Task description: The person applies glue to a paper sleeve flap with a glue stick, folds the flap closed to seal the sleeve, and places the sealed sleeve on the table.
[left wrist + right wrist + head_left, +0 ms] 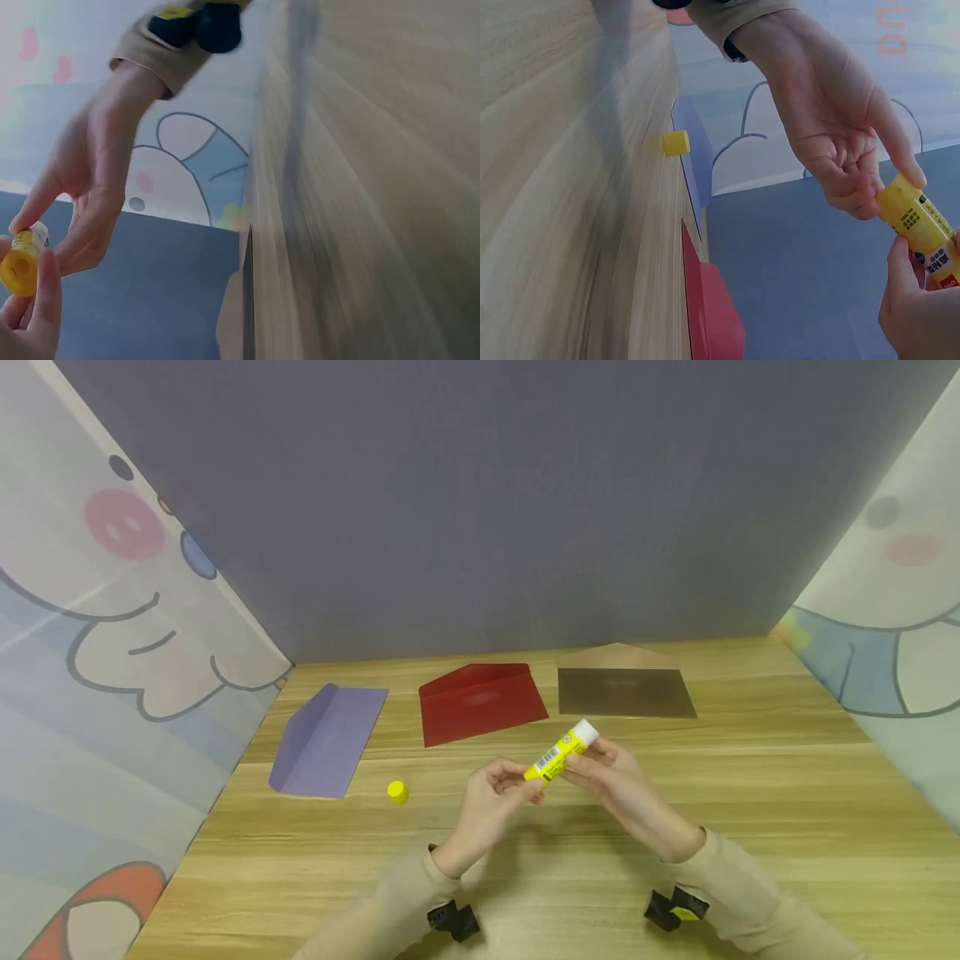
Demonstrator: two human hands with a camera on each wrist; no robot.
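Observation:
A yellow glue stick with a white tip is held above the table between both hands, tilted up to the right. My left hand pinches its lower yellow end between thumb and fingers. Higher on the barrel, my right hand grips it, thumb in front. In the left wrist view the glue stick's round base faces the camera. The right wrist view shows the printed barrel with both hands on it. The loose yellow cap stands on the table, left of my left hand.
Three envelopes with raised flaps lie along the table's back: a purple envelope at left, a red envelope in the middle, a brown envelope at right. Behind them rises a grey panel. Cartoon-printed curtains flank the wooden table.

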